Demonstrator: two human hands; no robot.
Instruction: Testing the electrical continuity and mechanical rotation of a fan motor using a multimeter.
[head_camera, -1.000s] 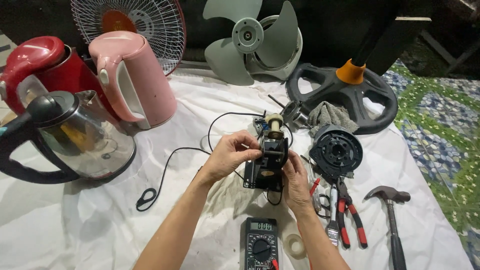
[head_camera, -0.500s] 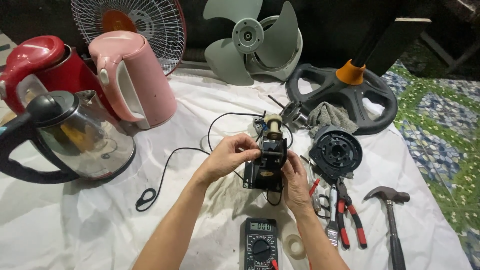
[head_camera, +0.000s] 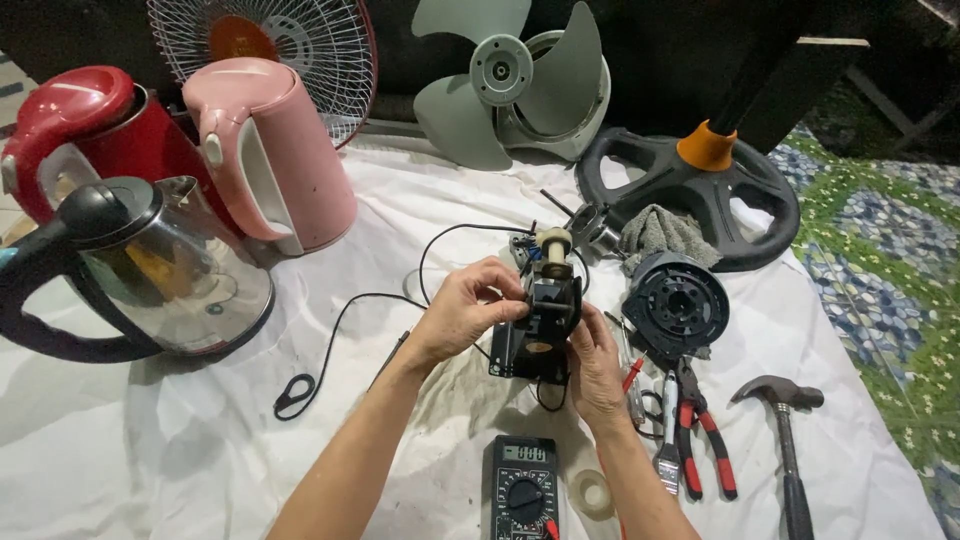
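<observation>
Left hand (head_camera: 465, 315) and right hand (head_camera: 592, 365) stay closed around the small black motor block (head_camera: 540, 325), lifted just above the white cloth (head_camera: 200, 440); hardly anything has shifted in the last second, so the grip is settled. It is boxy, with a cream spindle on top. A multimeter (head_camera: 523, 488) lies just below, pliers (head_camera: 700, 430) to the right.

From my head camera I see only my two forearms and hands. Both arms come in bare from about 6 o'clock, with no sleeve edge showing anywhere along them. My left hand (head_camera: 462, 312) carries no glove, ring or watch that I can make out. My right hand (head_camera: 596, 365) is likewise bare, its wrist uncovered, fingernails short and plain.
</observation>
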